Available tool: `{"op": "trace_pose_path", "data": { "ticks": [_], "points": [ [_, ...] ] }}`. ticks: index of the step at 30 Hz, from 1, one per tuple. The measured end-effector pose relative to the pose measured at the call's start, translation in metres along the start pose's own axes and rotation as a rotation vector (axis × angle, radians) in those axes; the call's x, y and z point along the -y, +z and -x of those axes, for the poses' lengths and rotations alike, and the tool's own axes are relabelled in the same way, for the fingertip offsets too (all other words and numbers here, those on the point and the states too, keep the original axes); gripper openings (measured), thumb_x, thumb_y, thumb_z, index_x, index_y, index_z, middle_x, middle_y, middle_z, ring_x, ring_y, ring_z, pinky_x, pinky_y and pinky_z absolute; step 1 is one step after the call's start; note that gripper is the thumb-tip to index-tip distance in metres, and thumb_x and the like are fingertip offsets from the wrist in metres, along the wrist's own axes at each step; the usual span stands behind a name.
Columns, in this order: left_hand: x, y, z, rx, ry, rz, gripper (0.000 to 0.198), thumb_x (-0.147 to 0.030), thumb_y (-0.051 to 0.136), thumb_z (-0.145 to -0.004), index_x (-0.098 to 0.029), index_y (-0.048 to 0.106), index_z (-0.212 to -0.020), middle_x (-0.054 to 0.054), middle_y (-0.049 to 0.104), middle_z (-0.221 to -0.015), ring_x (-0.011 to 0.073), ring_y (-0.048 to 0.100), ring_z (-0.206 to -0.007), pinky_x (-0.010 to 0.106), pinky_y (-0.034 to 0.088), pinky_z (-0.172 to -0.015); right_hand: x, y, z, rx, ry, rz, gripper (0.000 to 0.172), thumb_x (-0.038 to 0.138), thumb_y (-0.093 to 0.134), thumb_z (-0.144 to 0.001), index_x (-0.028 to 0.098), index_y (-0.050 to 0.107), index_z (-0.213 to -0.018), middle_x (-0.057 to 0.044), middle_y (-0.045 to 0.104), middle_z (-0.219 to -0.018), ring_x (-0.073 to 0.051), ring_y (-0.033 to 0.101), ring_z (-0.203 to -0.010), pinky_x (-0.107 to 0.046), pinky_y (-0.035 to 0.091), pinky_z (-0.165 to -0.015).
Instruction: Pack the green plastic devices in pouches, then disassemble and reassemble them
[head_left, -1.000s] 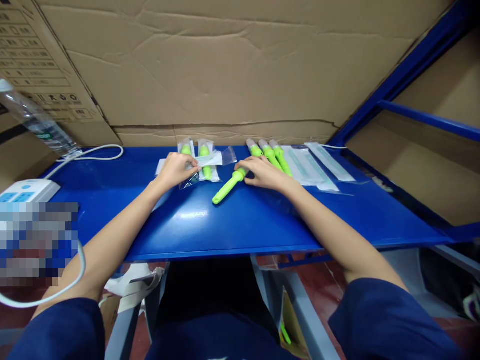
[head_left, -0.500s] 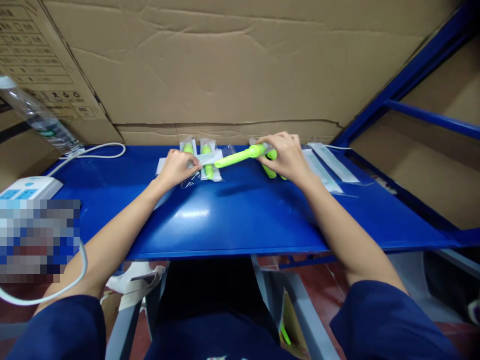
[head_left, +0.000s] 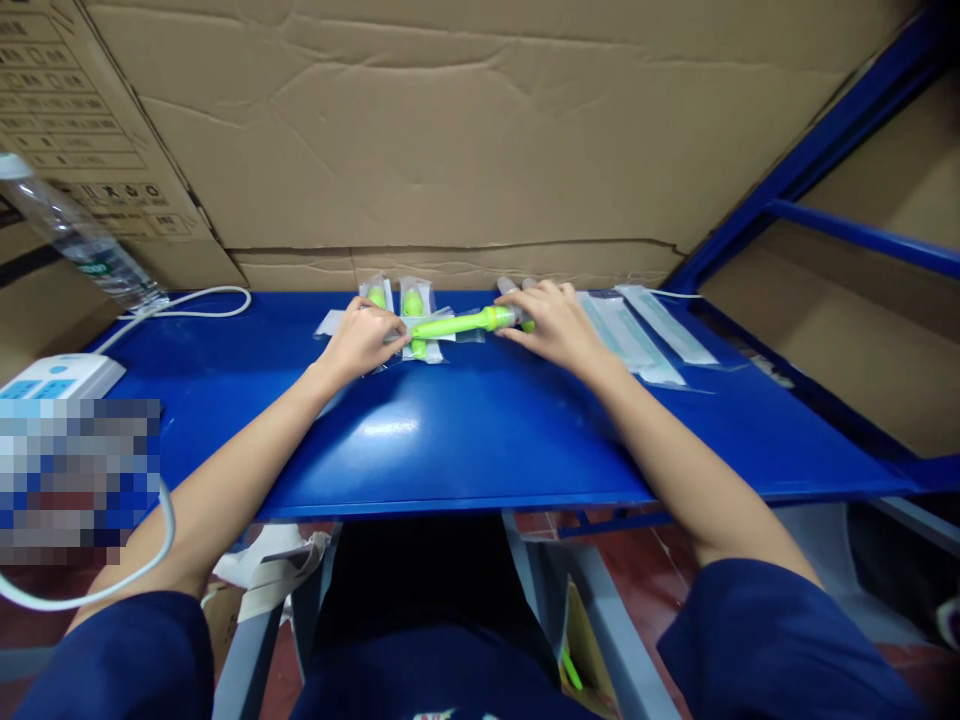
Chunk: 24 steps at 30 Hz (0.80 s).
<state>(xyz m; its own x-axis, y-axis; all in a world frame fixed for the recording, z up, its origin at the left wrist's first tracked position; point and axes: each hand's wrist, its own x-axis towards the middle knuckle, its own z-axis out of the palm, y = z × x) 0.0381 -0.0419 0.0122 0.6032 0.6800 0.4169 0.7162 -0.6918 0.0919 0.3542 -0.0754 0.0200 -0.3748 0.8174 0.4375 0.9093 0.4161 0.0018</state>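
My right hand [head_left: 553,325] grips the capped end of a bright green pen-shaped stick [head_left: 457,323] and holds it level, its tip pushed into the mouth of a clear plastic sleeve [head_left: 420,330]. My left hand [head_left: 365,338] pinches that sleeve and presses it onto the blue table [head_left: 465,430]. Two bagged green sticks [head_left: 411,300] lie just behind my left hand. A few loose green sticks [head_left: 528,324] are mostly hidden under my right hand.
Flat clear sleeves [head_left: 637,335] lie right of my right hand. A white cable [head_left: 187,300], a white device [head_left: 56,375] and a tilted plastic bottle [head_left: 75,240] are at the left. Cardboard [head_left: 450,140] walls the back. A blue frame [head_left: 825,140] rises on the right.
My right hand picked the green stick up off the table, swung it level and moved it left until its tip entered the sleeve under my left hand. The left hand barely moved.
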Motion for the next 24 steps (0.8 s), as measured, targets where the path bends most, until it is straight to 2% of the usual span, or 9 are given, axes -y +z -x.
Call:
{"op": "trace_pose_path", "data": {
  "ticks": [4,8,10,17,24],
  "points": [
    [0.002,0.001,0.000,0.039,-0.014,-0.032,0.021,-0.033,0.063,-0.090,-0.016,0.074,-0.098,0.012,0.079,-0.103,0.0293,0.073,-0.098,0.049,0.045,-0.100,0.007,0.004,-0.001,0.042,-0.029,-0.017,0.037,0.038,0.071,-0.091,0.023,0.068,-0.124,-0.013,0.071,-0.122,-0.035,0.061,-0.115,-0.050,0.043,-0.097],
    [0.004,0.003,0.001,0.027,-0.024,0.002,0.034,-0.030,0.065,-0.089,-0.016,0.065,-0.120,0.011,0.078,-0.111,0.0280,0.073,-0.105,0.046,0.045,-0.102,0.011,0.006,-0.001,0.074,-0.041,-0.087,0.039,0.043,0.071,-0.091,0.023,0.069,-0.124,-0.013,0.072,-0.121,-0.036,0.062,-0.115,-0.050,0.045,-0.097],
    [0.004,0.004,0.001,0.025,-0.018,0.000,0.039,-0.029,0.065,-0.089,-0.016,0.061,-0.126,0.011,0.078,-0.112,0.0280,0.073,-0.106,0.045,0.045,-0.102,0.012,0.008,-0.001,0.073,-0.041,-0.126,0.039,0.044,0.071,-0.091,0.023,0.070,-0.124,-0.013,0.073,-0.119,-0.035,0.063,-0.113,-0.049,0.046,-0.096],
    [0.001,0.002,0.001,0.013,-0.003,-0.082,0.031,-0.029,0.066,-0.090,-0.018,0.068,-0.119,0.013,0.076,-0.117,0.0319,0.071,-0.108,0.046,0.046,-0.097,0.018,0.015,-0.002,-0.004,-0.047,-0.305,0.038,0.043,0.067,-0.093,0.019,0.071,-0.122,-0.013,0.073,-0.121,-0.032,0.067,-0.111,-0.045,0.050,-0.097],
    [0.001,-0.003,0.000,-0.008,0.009,-0.102,0.031,-0.025,0.062,-0.093,-0.015,0.068,-0.123,0.016,0.074,-0.119,0.0341,0.068,-0.113,0.045,0.044,-0.095,0.027,0.013,-0.002,-0.020,0.067,-0.478,0.035,0.042,0.068,-0.088,0.016,0.076,-0.111,-0.013,0.077,-0.112,-0.031,0.072,-0.100,-0.045,0.053,-0.092]
  ]
}}
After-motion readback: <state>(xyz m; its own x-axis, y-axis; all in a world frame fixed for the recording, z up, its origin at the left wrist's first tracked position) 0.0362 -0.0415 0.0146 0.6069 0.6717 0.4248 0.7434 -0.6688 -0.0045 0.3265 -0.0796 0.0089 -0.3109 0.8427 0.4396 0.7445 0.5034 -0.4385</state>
